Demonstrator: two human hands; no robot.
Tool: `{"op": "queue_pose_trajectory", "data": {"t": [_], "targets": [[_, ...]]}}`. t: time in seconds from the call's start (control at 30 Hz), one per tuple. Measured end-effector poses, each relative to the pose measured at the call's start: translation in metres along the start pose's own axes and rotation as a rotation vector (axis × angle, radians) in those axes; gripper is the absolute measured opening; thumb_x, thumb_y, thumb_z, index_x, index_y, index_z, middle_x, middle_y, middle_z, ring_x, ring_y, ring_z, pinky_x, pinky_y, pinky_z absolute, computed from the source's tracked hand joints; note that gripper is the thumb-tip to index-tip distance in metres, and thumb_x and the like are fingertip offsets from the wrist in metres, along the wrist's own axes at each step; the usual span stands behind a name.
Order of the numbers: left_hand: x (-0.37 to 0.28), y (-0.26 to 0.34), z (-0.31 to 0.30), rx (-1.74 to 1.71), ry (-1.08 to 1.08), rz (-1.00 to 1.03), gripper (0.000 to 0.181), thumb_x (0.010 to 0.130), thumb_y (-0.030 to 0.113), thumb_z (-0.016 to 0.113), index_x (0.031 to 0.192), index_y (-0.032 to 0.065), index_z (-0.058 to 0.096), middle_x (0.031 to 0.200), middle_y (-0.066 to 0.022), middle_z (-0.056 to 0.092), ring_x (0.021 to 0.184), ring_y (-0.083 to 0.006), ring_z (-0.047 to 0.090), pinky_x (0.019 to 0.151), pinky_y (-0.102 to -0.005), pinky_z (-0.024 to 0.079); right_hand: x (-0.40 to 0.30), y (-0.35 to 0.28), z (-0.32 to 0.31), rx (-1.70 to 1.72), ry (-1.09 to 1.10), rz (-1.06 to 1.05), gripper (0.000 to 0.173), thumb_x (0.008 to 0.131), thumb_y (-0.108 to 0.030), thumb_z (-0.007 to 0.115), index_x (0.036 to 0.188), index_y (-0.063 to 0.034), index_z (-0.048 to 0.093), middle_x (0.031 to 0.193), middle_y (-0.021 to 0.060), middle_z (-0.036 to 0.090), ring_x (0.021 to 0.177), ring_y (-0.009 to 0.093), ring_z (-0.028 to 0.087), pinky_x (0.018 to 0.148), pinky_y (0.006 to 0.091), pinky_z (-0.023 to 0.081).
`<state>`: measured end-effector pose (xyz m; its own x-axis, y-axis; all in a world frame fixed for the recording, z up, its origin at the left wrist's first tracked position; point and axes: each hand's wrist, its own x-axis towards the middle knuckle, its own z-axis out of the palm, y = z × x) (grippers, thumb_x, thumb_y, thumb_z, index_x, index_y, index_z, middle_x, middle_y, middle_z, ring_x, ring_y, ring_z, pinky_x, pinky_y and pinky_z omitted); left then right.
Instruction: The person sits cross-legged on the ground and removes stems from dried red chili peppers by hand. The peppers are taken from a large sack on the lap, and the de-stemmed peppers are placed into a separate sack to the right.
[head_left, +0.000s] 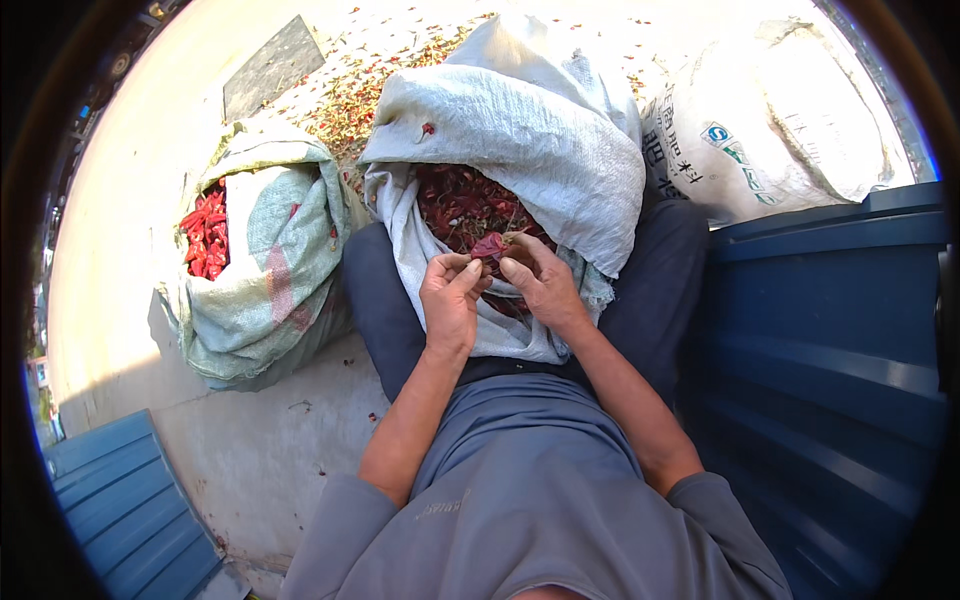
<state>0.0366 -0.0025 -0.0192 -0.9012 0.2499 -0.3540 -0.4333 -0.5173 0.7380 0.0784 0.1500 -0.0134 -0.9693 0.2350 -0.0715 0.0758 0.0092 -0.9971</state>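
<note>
A dried red chili pepper (489, 246) is held between my two hands, over the mouth of a white woven sack (510, 112). My left hand (454, 296) pinches its lower left end between thumb and finger. At its stem end, my right hand (544, 283) grips with thumb and forefinger. Beneath them, dark red dried chilies (465, 202) with stems fill the open sack, which stands between my knees. One small chili (428, 129) lies on the sack's folded-back rim.
A greenish woven sack (262, 322) with bright red chilies (206, 232) stands at the left. Chilies and stems (352, 97) are strewn on the ground beyond. A printed white sack (750, 127) is at the upper right, a blue ribbed metal panel (817, 300) at the right, another (135, 502) lower left.
</note>
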Motion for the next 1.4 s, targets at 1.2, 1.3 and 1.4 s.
{"op": "queue_pose_trajectory", "data": {"t": [1.2, 1.3, 1.4], "targets": [[-0.038, 0.021, -0.003, 1.188, -0.259, 0.716, 0.010, 0.087, 0.007, 0.074, 0.093, 0.0002, 0.068, 0.083, -0.0134, 0.068, 0.074, -0.0296, 0.067, 0.065, -0.0352, 0.054, -0.038, 0.006, 0.017, -0.685, -0.219, -0.198, 0.020, 0.087, -0.022, 0.074, 0.087, -0.0040, 0.064, 0.074, 0.0170, 0.066, 0.070, 0.040, 0.066, 0.061, 0.0482, 0.051], [-0.043, 0.024, -0.002, 1.016, -0.199, 0.389, 0.011, 0.092, 0.009, 0.072, 0.094, -0.0008, 0.068, 0.083, -0.0107, 0.070, 0.072, -0.0196, 0.067, 0.066, -0.0309, 0.053, -0.042, 0.005, 0.012, -0.773, -0.214, -0.327, 0.026, 0.086, -0.027, 0.077, 0.081, -0.0054, 0.064, 0.068, 0.0135, 0.064, 0.062, 0.036, 0.065, 0.055, 0.0466, 0.050], [-0.041, 0.022, -0.001, 0.757, -0.207, 0.171, 0.014, 0.097, 0.011, 0.069, 0.095, -0.0026, 0.068, 0.085, -0.0069, 0.071, 0.073, -0.0112, 0.065, 0.067, -0.0268, 0.052, -0.036, 0.002, 0.008, -0.716, -0.157, -0.475, 0.032, 0.084, -0.030, 0.080, 0.076, -0.0069, 0.060, 0.065, 0.0104, 0.061, 0.057, 0.032, 0.062, 0.050, 0.0423, 0.049]]}}
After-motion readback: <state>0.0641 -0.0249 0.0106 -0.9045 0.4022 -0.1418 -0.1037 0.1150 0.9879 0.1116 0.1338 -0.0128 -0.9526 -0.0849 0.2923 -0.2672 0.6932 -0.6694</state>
